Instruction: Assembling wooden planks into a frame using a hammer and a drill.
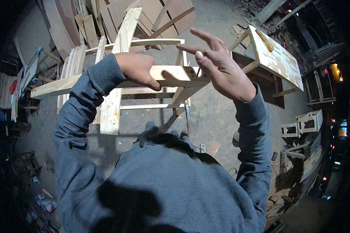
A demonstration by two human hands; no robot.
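Status: pale wooden frame [144, 83], looks like a stool or small chair skeleton, sits centre frame, held up in front of the person above the concrete floor [214, 116].

Left hand [138, 70] is clamped over the top rail [171, 75], fingers wrapped down its near face, firm hold. Right hand [221, 68] is open, fingers spread and extended, palm side against the rail's right end at the corner joint; it grips nothing, looks like pressing or patting the joint.

Done, as far as visible: top rail, several legs and at least two lower cross rails are joined; frame holds shape under one hand. Left: no seat panel on it, wood is bare. I'd judge assembly late-stage, with that right corner being seated or checked. Can't tell fasteners at the joint.

Around: long plank [118, 70] runs under the frame from upper centre down; another finished bare-wood table [276, 58] upper right; small frames [303, 124] at right edge; boards stacked [85, 27] upper left.
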